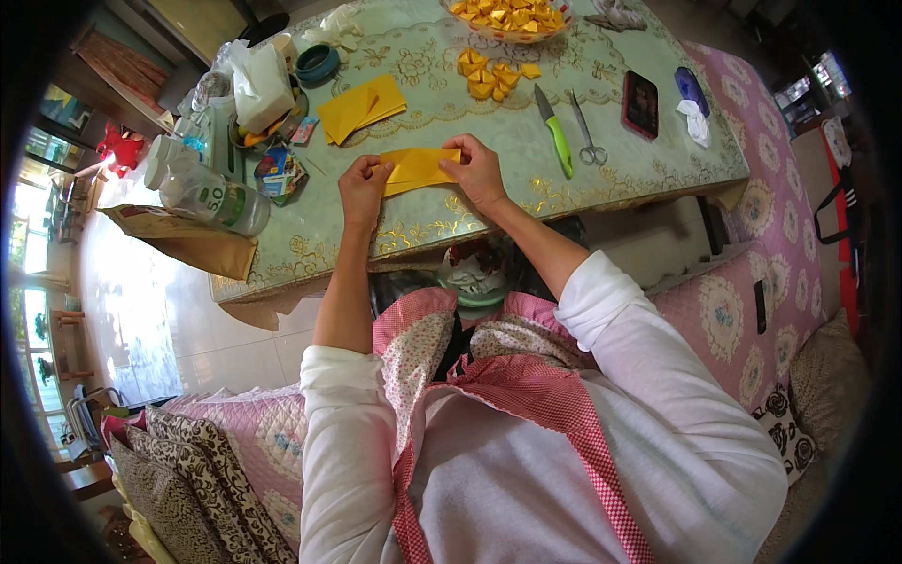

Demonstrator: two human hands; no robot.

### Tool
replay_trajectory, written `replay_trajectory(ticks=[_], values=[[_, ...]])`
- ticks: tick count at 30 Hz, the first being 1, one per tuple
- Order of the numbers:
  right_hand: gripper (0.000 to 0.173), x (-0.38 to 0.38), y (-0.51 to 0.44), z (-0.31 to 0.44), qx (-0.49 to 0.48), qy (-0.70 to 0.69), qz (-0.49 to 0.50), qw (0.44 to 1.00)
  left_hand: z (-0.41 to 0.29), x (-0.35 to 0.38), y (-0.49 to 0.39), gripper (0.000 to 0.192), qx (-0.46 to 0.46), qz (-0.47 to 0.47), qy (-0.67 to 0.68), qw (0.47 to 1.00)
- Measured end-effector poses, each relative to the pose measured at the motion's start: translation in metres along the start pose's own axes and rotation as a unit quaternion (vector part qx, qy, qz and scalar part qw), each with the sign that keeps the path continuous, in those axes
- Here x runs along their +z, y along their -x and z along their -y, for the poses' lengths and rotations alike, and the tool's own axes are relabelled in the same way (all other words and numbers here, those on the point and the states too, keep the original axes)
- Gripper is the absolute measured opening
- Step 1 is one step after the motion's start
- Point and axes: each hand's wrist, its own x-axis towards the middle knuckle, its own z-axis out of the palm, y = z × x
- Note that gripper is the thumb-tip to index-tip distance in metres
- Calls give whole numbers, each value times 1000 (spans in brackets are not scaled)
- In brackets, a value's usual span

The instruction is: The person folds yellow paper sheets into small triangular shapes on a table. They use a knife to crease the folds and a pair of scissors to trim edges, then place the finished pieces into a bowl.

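Observation:
Between my two hands a sheet of yellow paper [420, 169] is stretched, with a folded layer along its upper part. My left hand [365, 185] pinches its left end, thumb on top. The right end is pinched by my right hand [476, 169]. Both hands are just above the near side of the table, which has a patterned cover [451, 218]. Beyond my left hand lies a stack of yellow paper sheets [363, 107]. Farther off sits a small cluster of folded yellow paper pieces [490, 76], and behind it a basket [518, 35] heaped with more of them.
Right of my hands lie a green-handled knife [555, 134], scissors [588, 134] and a smartphone [640, 104]. Leftward stand a clear plastic jar [211, 190], a brown paper bag [190, 243], a tissue pack [262, 92] and a teal round dish [317, 63]. A quilted sofa cover [712, 317] lies to the right.

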Motion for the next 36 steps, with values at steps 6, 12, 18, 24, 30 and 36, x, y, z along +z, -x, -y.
replay_trajectory(ticks=[6,12,18,24,30,36], values=[[21,0,1,3,0,40,-4,999,-2,0,0,11,6,-7,-9,1000],[21,0,0,-2,3,57,-2,998,-5,3,2,12,8,-18,-25,1000],[19,0,-1,-5,-6,38,-8,999,-3,1,2,13,7,-12,-8,1000],[19,0,-2,-5,-4,40,-14,999,3,-4,-3,10,10,12,-13,1000],[19,1,-1,-2,-8,42,-28,999,-1,1,-1,10,29,-8,-34,999],[19,0,0,-3,-7,29,-31,999,-7,1,2,9,6,-14,-1,1000]])
